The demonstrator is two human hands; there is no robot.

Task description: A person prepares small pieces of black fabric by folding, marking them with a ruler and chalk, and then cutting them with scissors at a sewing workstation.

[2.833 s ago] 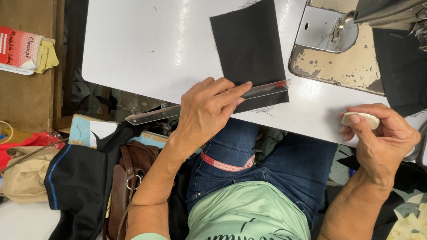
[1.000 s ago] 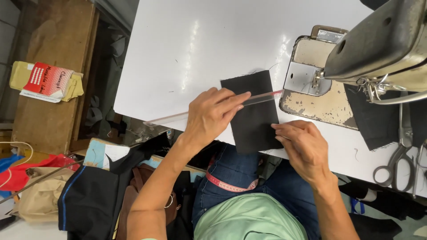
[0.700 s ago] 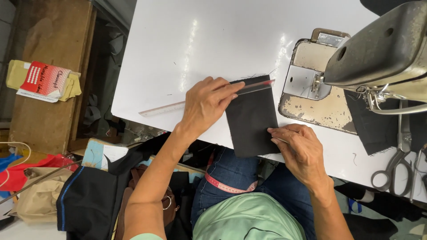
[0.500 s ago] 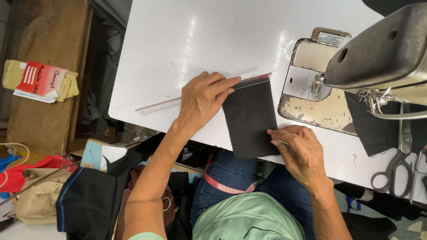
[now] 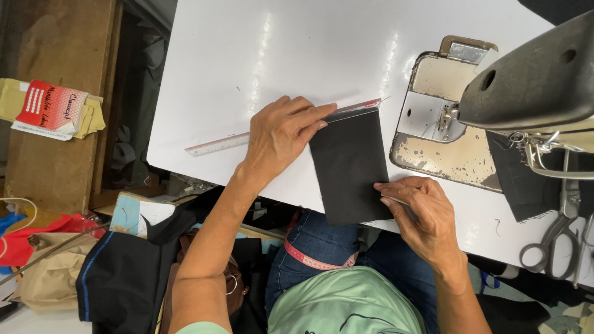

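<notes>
Left hand (image 5: 281,133) lay flat on the clear ruler (image 5: 223,143), fingers spread, pinning it along the top edge of the black fabric piece (image 5: 349,166) on the white surface (image 5: 247,55). Right hand (image 5: 421,213) was at the fabric's lower right edge, fingers curled; can't tell what that grip held. Sewing machine (image 5: 532,80) sat just right, scissors (image 5: 550,247) beyond.
</notes>
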